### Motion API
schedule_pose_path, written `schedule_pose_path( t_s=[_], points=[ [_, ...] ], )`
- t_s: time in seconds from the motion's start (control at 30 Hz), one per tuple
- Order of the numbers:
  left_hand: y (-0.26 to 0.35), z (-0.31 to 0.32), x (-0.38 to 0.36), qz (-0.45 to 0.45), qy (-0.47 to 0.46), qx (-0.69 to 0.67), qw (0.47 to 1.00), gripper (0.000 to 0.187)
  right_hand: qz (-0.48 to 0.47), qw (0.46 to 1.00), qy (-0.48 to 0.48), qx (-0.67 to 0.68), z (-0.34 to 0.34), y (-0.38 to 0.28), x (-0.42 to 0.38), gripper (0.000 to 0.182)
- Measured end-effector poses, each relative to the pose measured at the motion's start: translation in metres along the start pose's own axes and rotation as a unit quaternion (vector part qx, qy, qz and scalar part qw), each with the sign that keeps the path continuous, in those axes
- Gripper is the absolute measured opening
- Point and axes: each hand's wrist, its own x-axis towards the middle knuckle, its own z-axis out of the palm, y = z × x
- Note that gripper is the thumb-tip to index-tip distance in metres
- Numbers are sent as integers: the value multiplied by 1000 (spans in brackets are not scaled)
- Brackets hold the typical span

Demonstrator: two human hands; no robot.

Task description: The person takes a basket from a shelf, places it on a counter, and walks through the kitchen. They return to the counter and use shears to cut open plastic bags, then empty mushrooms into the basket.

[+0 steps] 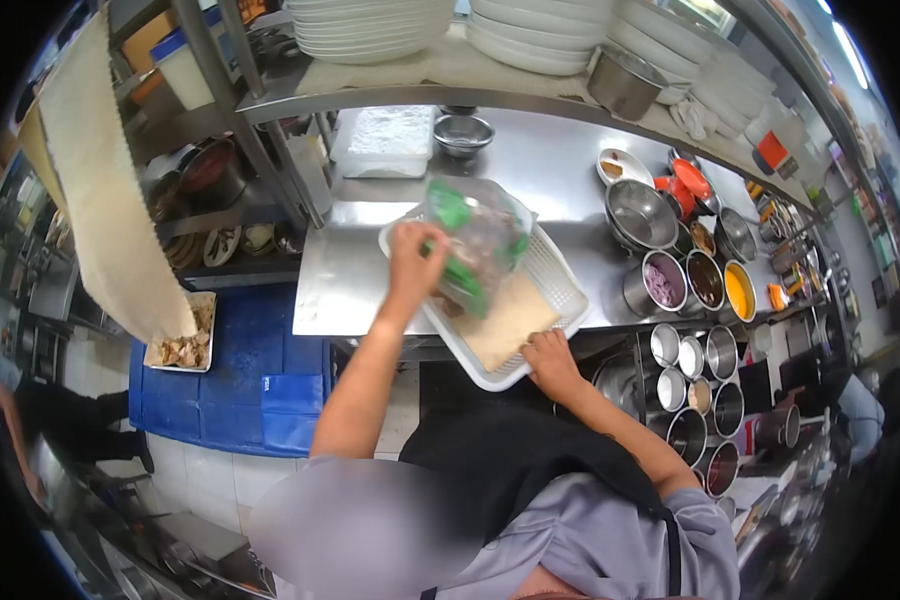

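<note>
My left hand is closed on the edge of a clear plastic bag with green markings. The bag is slightly blurred, and brownish contents show through it. It is over a white plastic basket with slotted walls, at the front edge of the steel table. A flat beige cloth or paper sheet lies in the basket, with something brownish partly visible beside it. My right hand grips the basket's near right rim, its fingertips beside the sheet's corner.
A white tub of white powder and a metal bowl stand at the back. Metal pots of chopped food and sauces are on the right. Stacked plates fill the shelf above. A blue chest is on the left.
</note>
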Motion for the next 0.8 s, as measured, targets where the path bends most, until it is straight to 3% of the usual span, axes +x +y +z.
schedule_pose_path(
  t_s=[0.07,0.13,0.23,0.37,0.43,0.6,0.63,0.67,0.8],
  points=[
    [39,24,-37,105,-59,28,992,17,2,1000,-2,19,13,-9,12,42],
    [59,41,-76,86,-187,0,979,26,-6,999,-6,39,13,-21,23,42],
    [54,61,-117,24,-257,-27,966,36,-39,997,-18,65,22,-16,21,42],
    [53,55,-115,40,-205,11,978,44,-48,992,-22,119,6,-10,19,39],
    [63,48,-107,34,-125,37,991,43,-70,987,-4,146,-11,-10,20,33],
    [57,47,-125,-12,-203,98,974,37,-16,978,72,193,-53,17,10,29],
    [59,48,-128,-14,-234,130,963,35,31,974,87,208,-60,25,8,29],
    [60,51,-130,-16,-236,133,962,35,79,967,102,221,-66,34,8,29],
    [69,63,-132,0,-175,136,975,35,63,965,161,197,-84,70,20,30]
  ],
)
